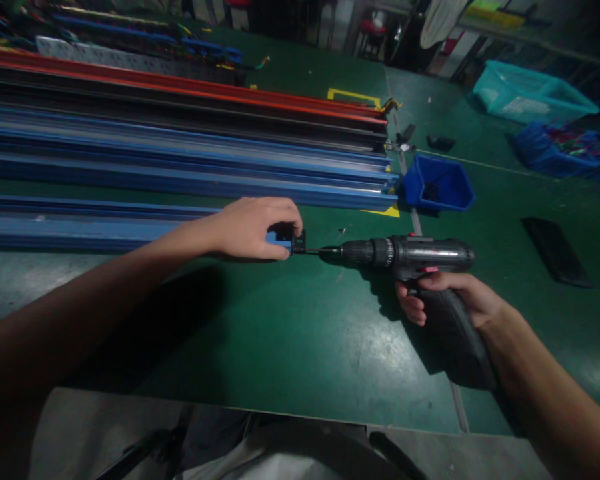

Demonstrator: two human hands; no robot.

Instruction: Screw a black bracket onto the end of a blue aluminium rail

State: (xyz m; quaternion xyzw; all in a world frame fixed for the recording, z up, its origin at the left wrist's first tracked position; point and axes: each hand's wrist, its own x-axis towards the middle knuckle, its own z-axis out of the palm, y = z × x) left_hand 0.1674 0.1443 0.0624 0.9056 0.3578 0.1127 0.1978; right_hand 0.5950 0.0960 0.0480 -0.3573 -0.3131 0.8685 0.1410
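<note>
My left hand (253,228) is wrapped over the right end of a long blue metal profile (95,227) lying on the green table. At that end sits a small black end piece (299,241), beside my thumb and fingertips. My right hand (450,293) grips a black cordless drill (420,255) by its handle, index finger near the trigger. The drill points left, and its long thin bit meets the black end piece. Whether a screw is at the bit's tip is too small to tell. A tiny screw-like piece (342,230) lies just behind the bit.
More blue profiles (205,170) lie behind, with black and red ones (180,79) beyond. A blue bin (437,183) holds small dark parts. Farther right are a flat black piece (555,250), a blue container of coloured parts (565,150) and a turquoise basket (530,93).
</note>
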